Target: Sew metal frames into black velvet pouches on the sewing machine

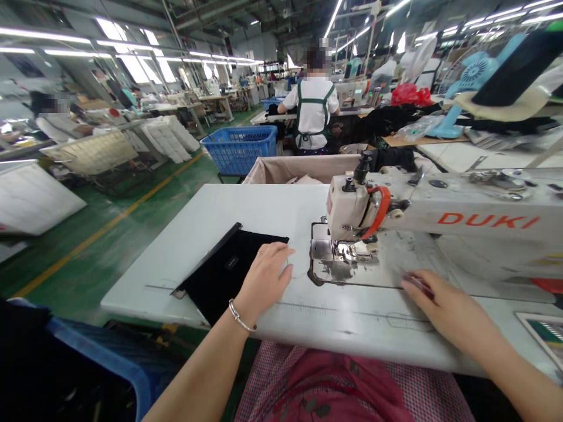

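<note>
My left hand [264, 278] rests palm down on the right edge of a flat black fabric piece [222, 269] that lies on the white sewing table [246, 205], fingers together; a bracelet circles that wrist. My right hand [440, 308] lies on the table to the right of the needle plate, its fingertips on a small dark reddish object [417, 284] that I cannot identify. Between the hands stands the white sewing machine [440, 208], its presser foot [352, 249] over the metal plate.
A beige fabric-lined bin [299, 167] stands behind the table. A blue plastic crate [240, 149] sits on the green floor at the left. A person in a white shirt and green apron [313, 108] works farther back. A blue chair edge [105, 357] is at lower left.
</note>
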`<act>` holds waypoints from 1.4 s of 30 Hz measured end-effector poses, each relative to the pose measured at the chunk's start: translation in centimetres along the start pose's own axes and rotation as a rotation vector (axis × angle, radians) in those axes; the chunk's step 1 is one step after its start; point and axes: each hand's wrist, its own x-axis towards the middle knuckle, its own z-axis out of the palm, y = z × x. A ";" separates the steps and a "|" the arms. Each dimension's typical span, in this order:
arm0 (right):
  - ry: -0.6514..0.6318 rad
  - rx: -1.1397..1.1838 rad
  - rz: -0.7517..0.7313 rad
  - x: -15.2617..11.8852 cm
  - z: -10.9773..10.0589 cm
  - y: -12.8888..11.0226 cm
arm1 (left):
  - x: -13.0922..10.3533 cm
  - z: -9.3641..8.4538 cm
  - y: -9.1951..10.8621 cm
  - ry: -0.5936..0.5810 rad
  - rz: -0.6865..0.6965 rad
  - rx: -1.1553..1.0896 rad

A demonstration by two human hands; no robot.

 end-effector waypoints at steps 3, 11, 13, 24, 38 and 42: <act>-0.003 -0.053 0.036 -0.4 0.6 1.4 | -0.7 0.2 -1.9 -0.073 -0.076 0.168; -0.252 0.315 -0.314 -2.6 2.3 -9.5 | -6.1 -1.5 2.0 -0.290 0.021 -0.179; -0.286 0.309 -0.404 -2.8 2.9 -11.4 | -7.0 -0.8 3.2 -0.162 -0.098 -0.168; -0.185 0.101 -0.576 -2.6 6.1 -14.8 | -7.0 1.3 4.0 -0.017 -0.249 -0.117; -0.032 0.001 -0.723 -2.3 7.6 -15.3 | -7.6 1.6 3.7 -0.013 -0.170 -0.101; -0.063 0.074 -0.601 -2.2 6.6 -13.8 | -8.1 1.2 3.3 -0.037 -0.139 -0.160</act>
